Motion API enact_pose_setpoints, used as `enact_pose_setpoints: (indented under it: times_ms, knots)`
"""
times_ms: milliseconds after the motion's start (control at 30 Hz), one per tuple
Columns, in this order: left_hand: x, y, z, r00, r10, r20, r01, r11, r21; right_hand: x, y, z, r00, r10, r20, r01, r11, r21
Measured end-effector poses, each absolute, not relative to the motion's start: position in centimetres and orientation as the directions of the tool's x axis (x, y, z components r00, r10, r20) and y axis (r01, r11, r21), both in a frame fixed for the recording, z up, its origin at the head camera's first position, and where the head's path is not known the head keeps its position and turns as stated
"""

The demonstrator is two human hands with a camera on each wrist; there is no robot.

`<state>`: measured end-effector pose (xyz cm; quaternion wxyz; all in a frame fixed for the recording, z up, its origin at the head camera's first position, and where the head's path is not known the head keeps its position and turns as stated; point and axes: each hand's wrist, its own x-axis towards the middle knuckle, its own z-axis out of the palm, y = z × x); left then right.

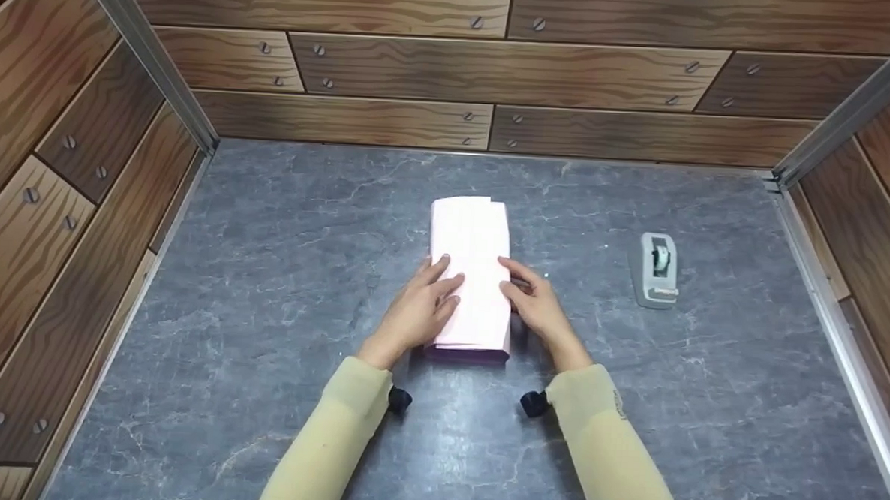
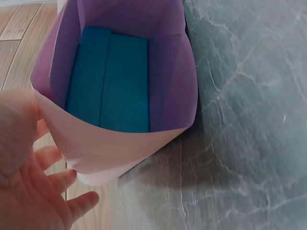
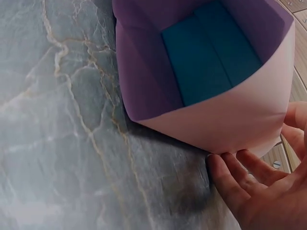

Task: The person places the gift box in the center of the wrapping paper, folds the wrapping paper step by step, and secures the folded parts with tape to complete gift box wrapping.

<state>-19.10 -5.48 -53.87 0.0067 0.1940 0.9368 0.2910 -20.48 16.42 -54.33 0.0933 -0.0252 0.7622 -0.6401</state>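
Observation:
A pale pink sheet of paper [image 1: 473, 304], purple inside, is wrapped as a long tube around a teal box [image 2: 124, 81]. In both wrist views the near end of the tube gapes, with the box sitting back inside it. My left hand [image 1: 416, 309] rests along the left side, spread fingers on the top of the paper. On the other side my right hand [image 1: 544, 307] touches the right edge with its fingertips. The right wrist view has its fingers [image 3: 230, 179] against the outside of the paper. How the far end stands is hidden.
A grey tape dispenser [image 1: 657, 289] with a roll of tape stands to the right of the parcel. The dark marbled tabletop [image 1: 302, 259] is bounded by wood-patterned walls [image 1: 393, 67] at the back and both sides, with metal edging [image 1: 825, 327].

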Motion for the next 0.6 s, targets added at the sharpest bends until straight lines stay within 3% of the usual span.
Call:
enact_pose_setpoints:
  times_ms: [133,367,600]
  knots:
    - [-19.1,-5.8,-54.0,-0.914,0.388,0.123,0.386,0.731,0.563,-19.9,16.1,-52.3,-0.976,-0.149,-0.159,0.123,0.225,-0.967]
    - [-19.0,-5.9,-53.8,-0.916,0.397,0.065,0.359,0.734,0.576,-21.2,16.7,-55.5,-0.972,-0.116,-0.203,0.177,0.204,-0.963]
    - [-18.9,-5.8,-53.7,-0.897,0.436,0.078,0.398,0.716,0.574,-21.2,16.7,-55.8,-0.973,-0.096,-0.212,0.191,0.185,-0.964]
